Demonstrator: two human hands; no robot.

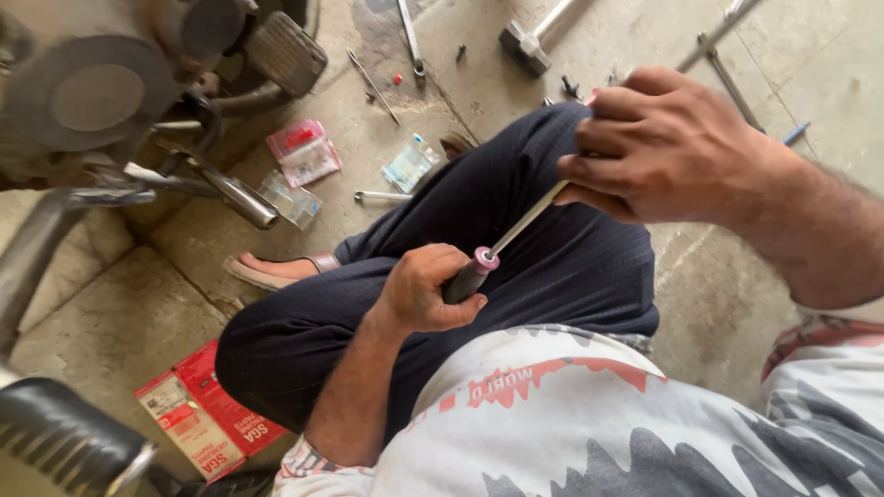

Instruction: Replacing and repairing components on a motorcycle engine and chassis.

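- Your left hand point(425, 293) is wrapping its fingers tight around the dark cylinder body point(460, 283), just below its pink collar point(484, 260), resting it over your lap.
- Your right hand point(665, 147) is closing its fingers around the upper end of the thin metal rod point(527, 221), which is running out of the collar.
- You seem to be working the rod in the cylinder, likely stroking or seating it.
- Any next move is calling for a steady left hold and a pull or push straight along the rod's line, not sideways.
- Tools point(411, 37) and small packets point(304, 152) are lying on the concrete floor point(718, 304) near your sandalled foot point(276, 269).
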